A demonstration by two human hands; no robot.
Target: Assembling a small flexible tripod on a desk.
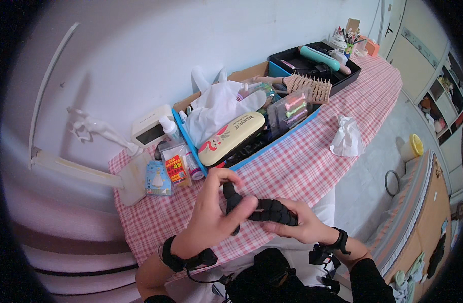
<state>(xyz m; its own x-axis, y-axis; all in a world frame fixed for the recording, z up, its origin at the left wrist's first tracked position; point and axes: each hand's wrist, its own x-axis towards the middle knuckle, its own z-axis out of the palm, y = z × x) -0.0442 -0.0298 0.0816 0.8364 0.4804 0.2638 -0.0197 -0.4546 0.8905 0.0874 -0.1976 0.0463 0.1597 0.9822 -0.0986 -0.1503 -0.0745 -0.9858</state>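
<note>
Handling a bumpy black thing over the table seems the step now. The left hand and right hand pinch its sides; the next move likely needs a gentle hold.

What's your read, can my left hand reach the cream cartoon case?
Probably yes: the cream cartoon case lies uncovered in the open box, though your left hand may first need to release its black item.

A pale wall backs the pink-checked table beside grey floor
</note>
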